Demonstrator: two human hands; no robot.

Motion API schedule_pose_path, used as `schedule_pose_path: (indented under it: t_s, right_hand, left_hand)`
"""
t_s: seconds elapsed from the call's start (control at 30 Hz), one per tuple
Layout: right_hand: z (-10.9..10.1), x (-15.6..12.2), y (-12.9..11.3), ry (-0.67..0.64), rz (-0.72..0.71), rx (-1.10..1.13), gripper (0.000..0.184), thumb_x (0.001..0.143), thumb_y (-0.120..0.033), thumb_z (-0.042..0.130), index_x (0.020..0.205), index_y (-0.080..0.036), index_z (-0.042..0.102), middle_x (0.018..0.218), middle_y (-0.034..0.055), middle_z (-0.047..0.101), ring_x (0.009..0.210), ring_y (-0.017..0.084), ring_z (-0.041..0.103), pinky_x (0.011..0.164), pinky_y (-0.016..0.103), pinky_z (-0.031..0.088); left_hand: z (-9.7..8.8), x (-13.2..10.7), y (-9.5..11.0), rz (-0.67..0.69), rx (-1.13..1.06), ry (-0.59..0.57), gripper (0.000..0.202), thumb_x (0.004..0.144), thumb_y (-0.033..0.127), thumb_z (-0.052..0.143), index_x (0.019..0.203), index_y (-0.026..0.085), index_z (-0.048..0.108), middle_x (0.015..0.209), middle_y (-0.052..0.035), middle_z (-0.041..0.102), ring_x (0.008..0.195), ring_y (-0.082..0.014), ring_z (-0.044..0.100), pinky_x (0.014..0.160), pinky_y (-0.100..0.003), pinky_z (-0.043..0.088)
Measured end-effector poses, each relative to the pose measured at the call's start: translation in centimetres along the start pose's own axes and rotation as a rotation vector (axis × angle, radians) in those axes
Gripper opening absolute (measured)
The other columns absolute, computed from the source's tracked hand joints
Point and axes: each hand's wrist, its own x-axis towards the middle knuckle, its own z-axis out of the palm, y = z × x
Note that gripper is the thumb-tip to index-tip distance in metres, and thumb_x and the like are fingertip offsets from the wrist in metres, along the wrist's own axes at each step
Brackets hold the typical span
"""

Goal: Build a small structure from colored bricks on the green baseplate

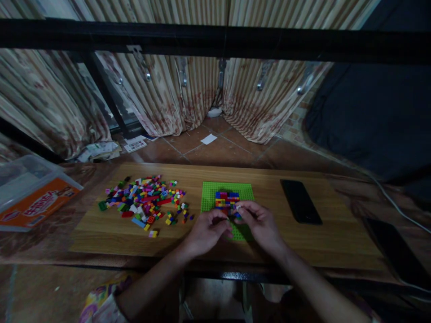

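Note:
A green studded baseplate (210, 193) lies on the wooden board (303, 242) in front of me. A small block of blue, red and yellow bricks (226, 198) is built on it. My left hand (207, 231) rests at the plate's near left edge with its fingers curled and pinched. My right hand (259, 222) is over the plate's near right part, its fingertips pinched on a small brick at the edge of the built block. A loose heap of coloured bricks (144, 202) lies to the left of the plate.
A black phone (301, 201) lies flat right of the plate. A clear plastic box with an orange label (32, 193) stands at far left. A dark tablet (397, 251) and a white cable (400, 211) are at right. Curtains and a black rail stand behind.

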Motion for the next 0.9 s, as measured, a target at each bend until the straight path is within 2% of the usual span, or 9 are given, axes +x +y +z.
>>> schedule_pose_path:
  t_s: [0.1,0.23,0.43,0.53,0.63,0.77,0.9]
  right_hand:
    - [0.0,0.2,-0.3,-0.010,0.052,0.127,0.026,0.077,-0.045,0.066,0.090,-0.022,0.064,0.086,0.0023,0.067,0.077,0.016,0.063,0.067,0.030,0.056]
    - [0.2,0.1,-0.9,-0.037,0.067,0.140,0.024,0.076,-0.043,0.068,0.088,-0.022,0.065,0.082,0.0018,0.068,0.075,0.014,0.061,0.067,0.026,0.052]
    - [0.4,-0.1,-1.6,-0.136,0.120,0.230,0.022,0.076,-0.040,0.068,0.085,-0.020,0.066,0.080,0.0011,0.066,0.065,0.011,0.058,0.060,0.024,0.048]
    - [0.5,-0.2,-1.8,-0.141,0.138,0.228,0.023,0.074,-0.041,0.070,0.084,-0.020,0.066,0.075,-0.0003,0.065,0.063,0.011,0.058,0.061,0.026,0.048]
    - [0.6,-0.1,-1.6,-0.104,0.115,0.181,0.024,0.073,-0.042,0.070,0.083,-0.021,0.066,0.075,-0.0004,0.065,0.064,0.012,0.058,0.062,0.027,0.049]
    - [0.7,-0.1,-1.3,-0.068,0.065,0.068,0.022,0.074,-0.041,0.068,0.081,-0.020,0.064,0.073,-0.0010,0.063,0.061,0.011,0.055,0.058,0.025,0.047]
    - [0.8,-0.3,-1.3,-0.089,-0.006,-0.024,0.018,0.077,-0.037,0.064,0.080,-0.020,0.062,0.072,-0.0008,0.062,0.062,0.012,0.055,0.058,0.024,0.047]
  left_hand:
    - [-0.1,0.0,0.2,-0.052,-0.115,-0.022,0.013,0.070,0.026,0.060,0.075,0.015,0.054,0.069,-0.0010,0.064,0.060,-0.0150,0.065,0.054,-0.024,0.049]
    - [-0.2,0.2,0.0,-0.103,-0.317,-0.064,0.014,0.066,0.023,0.055,0.076,0.015,0.053,0.067,-0.0015,0.062,0.056,-0.0147,0.064,0.052,-0.024,0.049]
    - [-0.1,0.5,-0.7,-0.113,-0.423,-0.133,0.019,0.062,0.024,0.053,0.078,0.014,0.053,0.071,-0.0027,0.062,0.054,-0.0123,0.060,0.048,-0.021,0.046]
    - [-0.1,0.6,-0.5,-0.097,-0.397,-0.132,0.021,0.067,0.031,0.056,0.080,0.015,0.054,0.072,-0.0024,0.062,0.053,-0.0111,0.058,0.045,-0.020,0.043]
    - [0.1,0.5,-0.1,-0.025,-0.256,-0.098,0.027,0.071,0.038,0.063,0.082,0.015,0.056,0.071,-0.0004,0.062,0.050,-0.0089,0.054,0.045,-0.020,0.040]
    - [0.6,0.3,-0.2,0.096,-0.087,-0.024,0.028,0.071,0.039,0.068,0.081,0.014,0.059,0.065,0.0023,0.060,0.048,-0.0069,0.051,0.048,-0.020,0.041]
    - [0.7,0.3,-0.8,0.105,-0.040,-0.008,0.026,0.072,0.038,0.067,0.078,0.015,0.059,0.061,0.0031,0.059,0.048,-0.0084,0.053,0.049,-0.021,0.043]
